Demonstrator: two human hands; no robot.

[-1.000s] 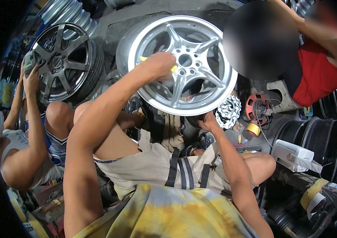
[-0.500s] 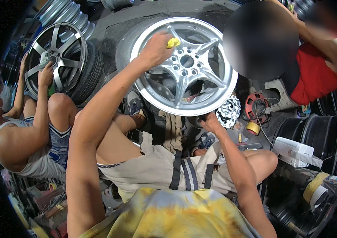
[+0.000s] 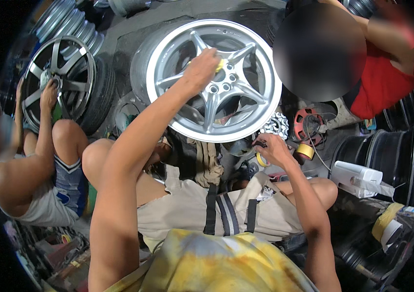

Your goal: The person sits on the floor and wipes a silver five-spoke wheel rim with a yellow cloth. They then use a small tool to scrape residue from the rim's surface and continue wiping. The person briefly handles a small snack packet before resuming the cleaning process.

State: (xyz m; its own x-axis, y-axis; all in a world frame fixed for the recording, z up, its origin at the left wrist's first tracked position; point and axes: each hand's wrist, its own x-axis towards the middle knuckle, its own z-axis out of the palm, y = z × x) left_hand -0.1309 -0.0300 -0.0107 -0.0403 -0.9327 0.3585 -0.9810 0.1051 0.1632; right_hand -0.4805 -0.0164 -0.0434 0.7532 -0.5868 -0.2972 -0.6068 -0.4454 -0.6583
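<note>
A silver spoked wheel rim (image 3: 269,97) lies tilted in front of me, propped on a grey tyre-like ring (image 3: 138,73). My left hand (image 3: 202,72) is over its hub, fingers closed on a crumpled yellow piece (image 3: 220,65). Whether this is cloth or paper I cannot tell. Off the rim's lower right edge, my right hand (image 3: 276,150) has its fingers bent around a small black object (image 3: 260,143), whose kind is unclear. A yellow ring (image 3: 262,159) shows just below that hand.
At left, a person holds a dark spoked rim (image 3: 90,73) against a tyre (image 3: 101,95). Someone in red (image 3: 392,87) sits at right. Nearby are shiny silver metal pieces (image 3: 277,124), a red reel (image 3: 300,127), yellow tape (image 3: 305,151), a white box (image 3: 355,179) and black rims (image 3: 396,155).
My left hand has moved from an upper spoke inward to the hub with the yellow piece. My right hand has come away from under the rim's edge, moving right. The view has shifted slightly.
</note>
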